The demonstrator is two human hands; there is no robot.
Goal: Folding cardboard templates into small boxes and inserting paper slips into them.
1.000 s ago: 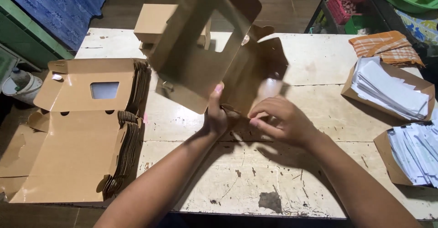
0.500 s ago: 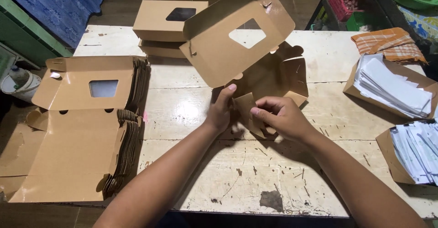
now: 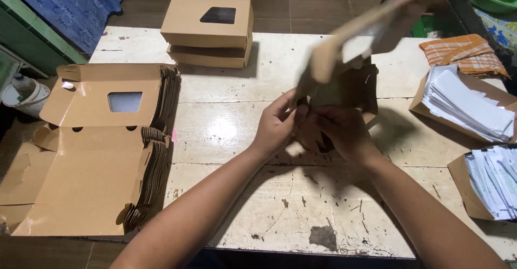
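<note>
Left hand [image 3: 277, 123]: closed on the lower left part of a brown cardboard box blank [image 3: 344, 80], fingers curled round its edge, thumb toward the middle.
Right hand [image 3: 342, 131]: gripping the lower right part of the same blank, knuckles up, fingertips hidden behind the cardboard.
Cardboard box blank: held above the middle of the table, half folded; its window flap tilts up and away to the far right and is blurred.
Table [image 3: 237, 134]: pale, worn top with dark chips along the near edge; both forearms cross it from the near side.
Flat blanks [image 3: 102, 150]: thick stack of unfolded brown blanks at the left edge, top one showing a rectangular clear window and 2 small round holes.
Finished boxes [image 3: 207, 29]: 2 closed brown boxes stacked at the far left-centre, well apart from the hands; upper one has a dark window in its lid.
Paper sheets [image 3: 466, 105]: white sheets in an open cardboard tray at the right.
Second tray [image 3: 493, 180]: more white sheets, near right, partly cut off by the picture edge.
Cloth [image 3: 463, 53]: orange checked, folded, far right, just beyond the paper sheets.
</note>
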